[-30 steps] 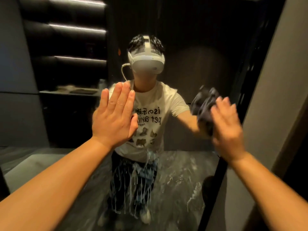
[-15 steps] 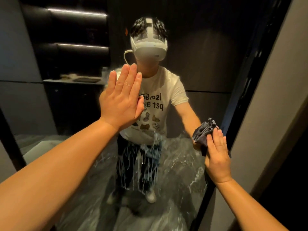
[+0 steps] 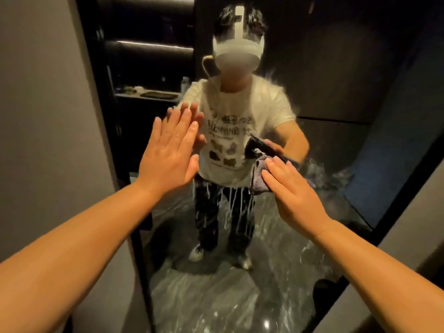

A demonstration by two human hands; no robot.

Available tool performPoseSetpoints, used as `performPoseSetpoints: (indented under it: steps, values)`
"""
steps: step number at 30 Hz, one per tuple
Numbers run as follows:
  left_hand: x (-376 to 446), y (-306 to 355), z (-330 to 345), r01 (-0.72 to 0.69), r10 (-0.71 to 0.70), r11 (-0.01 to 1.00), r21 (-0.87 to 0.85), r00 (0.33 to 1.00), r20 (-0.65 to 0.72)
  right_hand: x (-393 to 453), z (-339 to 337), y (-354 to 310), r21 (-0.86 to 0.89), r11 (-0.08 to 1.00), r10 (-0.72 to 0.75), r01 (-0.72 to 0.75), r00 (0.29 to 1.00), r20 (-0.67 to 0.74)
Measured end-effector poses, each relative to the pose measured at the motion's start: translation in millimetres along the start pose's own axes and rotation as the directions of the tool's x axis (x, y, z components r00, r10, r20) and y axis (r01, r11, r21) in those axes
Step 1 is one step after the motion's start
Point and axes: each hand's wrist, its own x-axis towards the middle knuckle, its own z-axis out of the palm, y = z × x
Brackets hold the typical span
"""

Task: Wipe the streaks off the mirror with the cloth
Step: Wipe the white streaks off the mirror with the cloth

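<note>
A tall mirror [image 3: 324, 97] with a thin dark frame fills the middle of the view and reflects a person in a white printed T-shirt. White drip streaks [image 3: 230, 200] run down the glass at mid height, and smears [image 3: 216, 296] cover its lower part. My left hand [image 3: 168, 155] lies flat against the glass with its fingers together and holds nothing. My right hand [image 3: 293, 193] presses a grey-purple cloth [image 3: 258, 174] onto the glass just above the streaks. The cloth bunches out past my fingertips.
A grey wall panel [image 3: 48, 116] borders the mirror on the left and another grey wall [image 3: 408, 236] slants along its right side. The reflection shows dark shelving with lit strips [image 3: 153, 44] and a shelf with small items [image 3: 151, 93].
My right hand has swept the cloth from the mirror's right edge down and left to the middle, above the streaks. The view has shifted right and down; my left hand stays flat on the glass.
</note>
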Motion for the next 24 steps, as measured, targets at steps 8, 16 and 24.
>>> performPoseSetpoints:
  steps: [8,16,24]
  values:
    - [-103,-85,44,0.327,-0.328,0.945,0.031,0.944,0.031,103,66,-64,-0.019,0.97,-0.241,0.24,0.967,-0.082]
    - [-146,-63,119,0.4,-0.401,0.916,-0.032,0.908,-0.122,179,81,-62,-0.425,0.901,-0.175,0.087,0.969,-0.173]
    - [-147,-56,137,0.425,-0.431,0.902,-0.083,0.866,-0.254,178,115,-49,-0.445,0.895,-0.227,0.021,0.88,-0.417]
